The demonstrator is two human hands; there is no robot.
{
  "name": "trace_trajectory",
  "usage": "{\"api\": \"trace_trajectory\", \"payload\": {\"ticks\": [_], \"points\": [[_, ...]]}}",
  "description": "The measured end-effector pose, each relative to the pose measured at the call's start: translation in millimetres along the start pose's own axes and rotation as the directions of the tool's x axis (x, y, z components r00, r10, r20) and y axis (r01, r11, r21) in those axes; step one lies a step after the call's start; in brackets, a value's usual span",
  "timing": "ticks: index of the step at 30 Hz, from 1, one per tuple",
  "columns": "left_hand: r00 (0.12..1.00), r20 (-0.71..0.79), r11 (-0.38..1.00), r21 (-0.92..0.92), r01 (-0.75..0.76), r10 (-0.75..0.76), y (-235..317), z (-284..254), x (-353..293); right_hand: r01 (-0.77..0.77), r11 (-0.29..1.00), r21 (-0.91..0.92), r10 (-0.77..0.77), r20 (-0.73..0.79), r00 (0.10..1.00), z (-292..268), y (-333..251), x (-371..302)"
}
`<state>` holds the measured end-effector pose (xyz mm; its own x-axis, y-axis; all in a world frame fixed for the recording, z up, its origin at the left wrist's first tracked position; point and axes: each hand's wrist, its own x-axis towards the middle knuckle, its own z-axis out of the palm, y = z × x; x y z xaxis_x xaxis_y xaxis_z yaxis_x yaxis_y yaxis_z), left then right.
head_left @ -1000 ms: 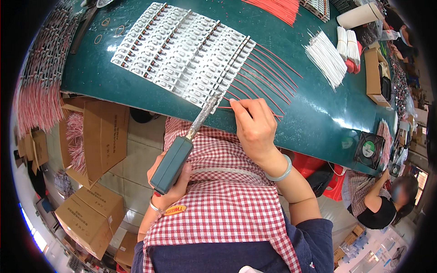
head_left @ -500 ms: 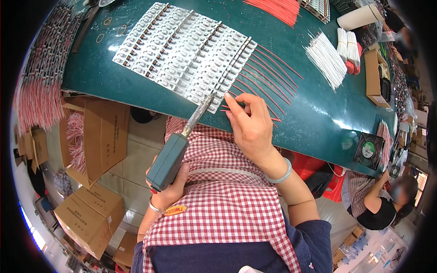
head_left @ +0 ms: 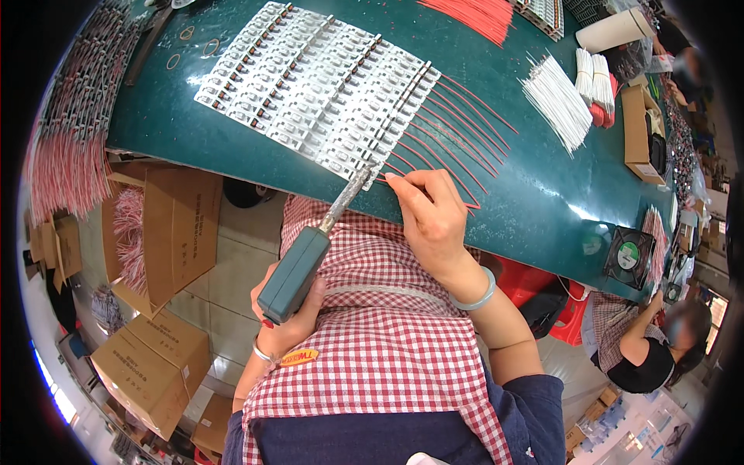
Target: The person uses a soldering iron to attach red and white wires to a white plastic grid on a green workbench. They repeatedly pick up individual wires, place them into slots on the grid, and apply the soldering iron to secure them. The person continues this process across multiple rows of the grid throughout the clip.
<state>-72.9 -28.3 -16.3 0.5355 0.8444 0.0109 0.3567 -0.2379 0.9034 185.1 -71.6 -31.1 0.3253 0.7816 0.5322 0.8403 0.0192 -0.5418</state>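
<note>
My left hand (head_left: 293,329) is wrapped round a soldering gun (head_left: 294,275) with a dark green body and a long, stained metal barrel. Its tip meets the near right corner of a large grid of white plastic parts (head_left: 329,85) lying on the green table. Dark small components sit in rows across the grid. From its right edge a row of thin red wires (head_left: 457,147) fans out to the right. Thumb and index finger of my right hand (head_left: 435,221) are pinched on the end of the nearest red wire, right beside the tip.
Bundles of red wires (head_left: 469,17) and white wires (head_left: 556,105) lie toward the back right. A small fan (head_left: 629,256) stands near the right edge. Cardboard boxes (head_left: 182,225) and hanging wired parts (head_left: 70,139) are at the left. A co-worker (head_left: 639,349) sits at the right.
The soldering gun has moved slightly right and nearer along the grid's corner. My right hand has shifted a little nearer, down to the lowest wire.
</note>
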Motion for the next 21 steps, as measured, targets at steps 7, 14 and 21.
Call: {"api": "trace_trajectory", "payload": {"ticks": [7,14,21], "points": [[1.000,0.012,1.000,-0.015,-0.006,0.006,-0.5,3.0,-0.5,0.005,1.000,-0.024,-0.005,-0.007,1.000,2.9,1.0,0.2],[0.998,0.055,0.999,0.031,-0.010,0.008,5.1,1.4,3.5,0.008,0.999,-0.044,-0.009,-0.012,1.000,3.7,0.9,0.6],[1.000,0.000,1.000,0.002,0.028,-0.028,-5.6,-0.5,-9.7,0.008,0.999,-0.044,-0.008,-0.010,1.000,3.7,0.6,1.2]]}}
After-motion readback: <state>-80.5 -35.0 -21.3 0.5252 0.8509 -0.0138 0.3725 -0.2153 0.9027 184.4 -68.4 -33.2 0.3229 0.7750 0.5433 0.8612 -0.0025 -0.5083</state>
